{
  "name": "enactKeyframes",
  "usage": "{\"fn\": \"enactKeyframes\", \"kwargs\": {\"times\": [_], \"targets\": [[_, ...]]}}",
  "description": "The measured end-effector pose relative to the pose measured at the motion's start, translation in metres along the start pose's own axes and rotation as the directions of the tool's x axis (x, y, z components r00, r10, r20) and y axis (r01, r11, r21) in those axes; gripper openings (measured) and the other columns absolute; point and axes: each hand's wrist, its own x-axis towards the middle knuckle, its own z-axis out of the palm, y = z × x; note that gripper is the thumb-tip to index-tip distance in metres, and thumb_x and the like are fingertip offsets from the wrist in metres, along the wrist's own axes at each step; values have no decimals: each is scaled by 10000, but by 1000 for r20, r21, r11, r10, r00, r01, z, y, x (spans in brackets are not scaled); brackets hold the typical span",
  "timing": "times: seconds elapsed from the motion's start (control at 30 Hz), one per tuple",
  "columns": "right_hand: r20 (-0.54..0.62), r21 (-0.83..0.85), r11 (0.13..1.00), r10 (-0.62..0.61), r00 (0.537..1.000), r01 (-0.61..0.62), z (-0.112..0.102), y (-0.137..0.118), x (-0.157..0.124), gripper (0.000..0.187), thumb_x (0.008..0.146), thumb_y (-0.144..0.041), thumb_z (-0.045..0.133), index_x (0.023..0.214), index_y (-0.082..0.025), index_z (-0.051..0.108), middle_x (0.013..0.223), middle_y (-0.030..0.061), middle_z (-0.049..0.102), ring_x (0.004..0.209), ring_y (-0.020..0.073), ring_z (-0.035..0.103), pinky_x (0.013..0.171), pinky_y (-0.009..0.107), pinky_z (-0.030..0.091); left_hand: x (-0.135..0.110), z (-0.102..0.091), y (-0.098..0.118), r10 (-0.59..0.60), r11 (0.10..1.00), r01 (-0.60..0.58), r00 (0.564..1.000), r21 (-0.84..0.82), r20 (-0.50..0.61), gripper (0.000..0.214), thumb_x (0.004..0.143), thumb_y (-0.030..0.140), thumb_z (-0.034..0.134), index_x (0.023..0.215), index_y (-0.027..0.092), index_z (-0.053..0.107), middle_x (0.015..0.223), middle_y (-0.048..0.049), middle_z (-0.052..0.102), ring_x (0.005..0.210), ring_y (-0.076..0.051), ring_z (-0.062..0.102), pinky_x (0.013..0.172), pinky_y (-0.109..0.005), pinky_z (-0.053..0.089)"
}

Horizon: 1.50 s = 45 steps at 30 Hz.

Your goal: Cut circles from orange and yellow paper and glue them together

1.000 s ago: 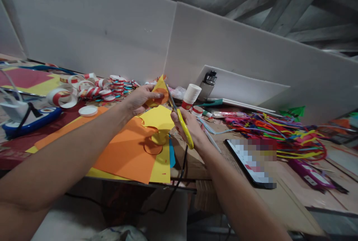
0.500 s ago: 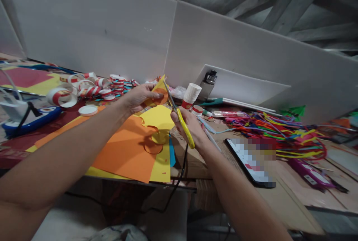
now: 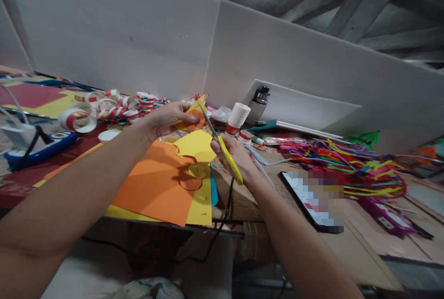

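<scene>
Between the thumb and fingers of my left hand (image 3: 171,118) is a small piece of yellow and orange paper (image 3: 198,113), raised above the table. My right hand (image 3: 234,153) is closed round the yellow handles of a pair of scissors (image 3: 227,156). The blades point up and to the left, with their tips at the paper's right edge. Below the hands lie an orange sheet (image 3: 152,186) and a yellow sheet (image 3: 199,146) with curved cut edges. A round yellow cutout (image 3: 197,170) and an orange disc (image 3: 190,183) rest on them.
Behind my right hand stand stacked paper cups (image 3: 237,118) and a dark bottle (image 3: 258,105). A phone (image 3: 308,202) and colourful pipe cleaners (image 3: 347,165) lie to the right. Cut cup rings (image 3: 114,107) and a blue power strip (image 3: 45,149) are left. A black cable (image 3: 227,206) hangs over the front edge.
My left hand and the paper have shifted slightly left, away from the scissors' pivot. The blades now look closer together, with the tips nearer the paper's edge.
</scene>
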Motion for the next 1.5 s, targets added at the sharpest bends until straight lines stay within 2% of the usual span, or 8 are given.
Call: {"fn": "enactKeyframes", "kwargs": {"times": [0.17,0.33,0.6,0.77,0.93,1.2,1.37,1.5], "targets": [[30,-51,999,15,999,-14,-2,-2,1,385,901,-563,540,795,-195,512,699,-25,485,648,113,422,610,246,342,-1,-1,0,-9,1000,8,999,27,38,203,631,104,763,827,122,711,795,-49,707,697,-153,661,710,-277,531],[46,-55,998,40,998,-38,-1,-5,-1,389,907,-572,517,814,-195,509,737,-22,481,644,108,390,595,245,321,-1,-1,-1,-47,997,44,998,66,43,240,621,91,770,846,124,695,819,-53,716,725,-158,673,708,-272,531],[48,-113,993,-10,999,15,-2,-3,0,464,901,-640,495,794,-189,502,748,-16,463,688,117,373,610,251,285,-2,-6,3,-65,992,61,997,112,40,247,643,119,776,883,114,722,856,-67,732,762,-162,680,768,-291,538],[60,-144,989,-12,998,21,-3,-2,0,458,905,-627,508,801,-181,526,745,-18,467,690,117,383,613,252,263,0,-13,2,-101,987,96,994,130,31,250,591,158,830,827,117,755,854,-87,746,747,-181,692,712,-272,553],[84,-148,989,8,996,5,-4,-6,-1,468,893,-633,524,803,-175,554,748,-13,495,676,116,383,616,255,276,-3,-16,3,-102,983,100,995,155,6,194,595,124,826,778,107,763,817,-126,734,721,-230,710,680,-323,557],[82,-177,984,39,996,-24,-5,-6,-1,447,882,-607,554,812,-167,583,762,-5,534,691,123,420,644,257,314,-2,-20,4,-118,976,113,993,186,20,199,561,144,846,740,121,761,810,-130,750,718,-210,688,671,-305,545],[125,-215,976,47,991,-19,-7,-3,0,378,889,-531,573,986,-169,626,875,21,608,783,157,510,708,270,375,1,-28,1,-152,962,145,988,233,12,227,567,171,864,765,122,766,804,-109,743,728,-193,680,706,-301,528],[55,-246,968,72,996,-56,-8,8,4,378,857,-476,610,1097,-184,619,946,46,648,856,198,567,759,310,427,6,-39,1,-124,981,133,990,140,-69,178,610,155,830,757,118,738,734,-77,712,665,-150,645,673,-267,511]]}}
